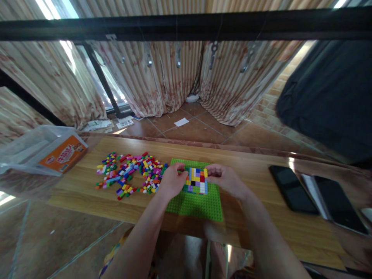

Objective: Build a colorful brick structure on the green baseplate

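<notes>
A green studded baseplate (200,209) lies on the wooden table, bearing a low block of multicoloured toy bricks (197,180). My left hand (173,180) is at the block's left side, its fingers curled in; whatever they hold is too small to make out. At the upper right corner of the block, my right hand (226,179) has its fingertips closed on a small yellow brick (205,173). That brick is at the block's edge; whether it is pressed on is not clear. Left of the baseplate spreads a loose pile of coloured bricks (132,170).
A clear plastic bin (31,162) with an orange label stands at the table's left end. On the right lie a black tablet (292,188) and another dark device (338,201). A black bar (186,28) crosses above, before striped curtains (174,81).
</notes>
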Demonstrator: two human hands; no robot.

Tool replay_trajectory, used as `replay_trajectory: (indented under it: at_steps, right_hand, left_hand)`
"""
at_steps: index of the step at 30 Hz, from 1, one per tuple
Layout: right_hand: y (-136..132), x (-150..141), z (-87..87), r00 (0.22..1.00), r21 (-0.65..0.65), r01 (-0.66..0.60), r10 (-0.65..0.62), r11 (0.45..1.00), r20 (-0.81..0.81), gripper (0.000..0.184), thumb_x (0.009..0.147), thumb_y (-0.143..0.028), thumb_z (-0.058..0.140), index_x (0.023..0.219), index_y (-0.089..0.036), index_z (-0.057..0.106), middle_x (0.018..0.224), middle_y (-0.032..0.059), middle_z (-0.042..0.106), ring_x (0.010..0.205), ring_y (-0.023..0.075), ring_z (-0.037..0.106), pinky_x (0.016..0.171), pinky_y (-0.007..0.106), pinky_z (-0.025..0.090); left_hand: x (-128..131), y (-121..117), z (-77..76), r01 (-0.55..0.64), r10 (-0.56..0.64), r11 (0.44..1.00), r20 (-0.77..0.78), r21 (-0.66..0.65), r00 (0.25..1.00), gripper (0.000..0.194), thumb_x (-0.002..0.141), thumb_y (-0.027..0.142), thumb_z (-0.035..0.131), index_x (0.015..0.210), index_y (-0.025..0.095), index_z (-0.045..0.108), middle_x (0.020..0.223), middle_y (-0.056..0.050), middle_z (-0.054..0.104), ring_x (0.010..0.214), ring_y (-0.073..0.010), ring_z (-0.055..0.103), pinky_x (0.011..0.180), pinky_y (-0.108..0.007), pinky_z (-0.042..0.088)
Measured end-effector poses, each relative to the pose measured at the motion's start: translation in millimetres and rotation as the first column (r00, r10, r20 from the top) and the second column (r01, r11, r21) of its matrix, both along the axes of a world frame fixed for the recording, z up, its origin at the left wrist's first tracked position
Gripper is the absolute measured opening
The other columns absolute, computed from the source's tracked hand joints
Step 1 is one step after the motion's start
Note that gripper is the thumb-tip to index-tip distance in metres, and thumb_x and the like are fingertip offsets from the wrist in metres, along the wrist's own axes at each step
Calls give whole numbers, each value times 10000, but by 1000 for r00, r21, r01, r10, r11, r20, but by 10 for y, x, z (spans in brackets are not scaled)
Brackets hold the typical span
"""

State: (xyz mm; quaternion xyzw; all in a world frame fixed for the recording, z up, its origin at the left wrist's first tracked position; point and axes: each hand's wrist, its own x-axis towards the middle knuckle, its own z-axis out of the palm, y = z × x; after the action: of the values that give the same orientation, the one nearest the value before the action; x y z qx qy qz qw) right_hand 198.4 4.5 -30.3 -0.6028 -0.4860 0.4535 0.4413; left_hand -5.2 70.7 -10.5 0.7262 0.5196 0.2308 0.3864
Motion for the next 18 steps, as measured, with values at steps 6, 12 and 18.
replay_trajectory:
  at_steps: [6, 12, 18]
  right_hand:
    - [-41, -13, 85, 993, -74, 8, -17, 997, -118, 372, 573, -267, 777, 918, -165, 686, 792, 8, 704, 689, 125, 625, 671, 260, 503]
    - [-42, -92, 95, 979, -129, 119, -138, 984, -150, 353, 624, -341, 773, 913, -159, 681, 668, -23, 660, 570, 90, 591, 556, 216, 508]
    - [10, -157, 69, 965, -158, 211, -232, 965, -124, 309, 607, -279, 764, 869, -150, 663, 574, -33, 629, 466, 78, 555, 439, 183, 472]
  left_hand:
    - [12, -1, 5, 9, -9, 1000, -27, 1, 1000, 288, 808, 144, 580, 1084, 103, 649, 1068, -107, 710, 969, -191, 666, 897, -289, 510]
    - [14, -3, -20, 12, -11, 1000, -36, 25, 999, 278, 813, 156, 574, 1072, 99, 656, 1054, -110, 713, 948, -192, 672, 889, -294, 517]
    - [15, -9, -15, 16, -14, 999, -50, 35, 999, 265, 814, 160, 570, 1056, 108, 663, 1040, -107, 716, 907, -184, 678, 853, -284, 527]
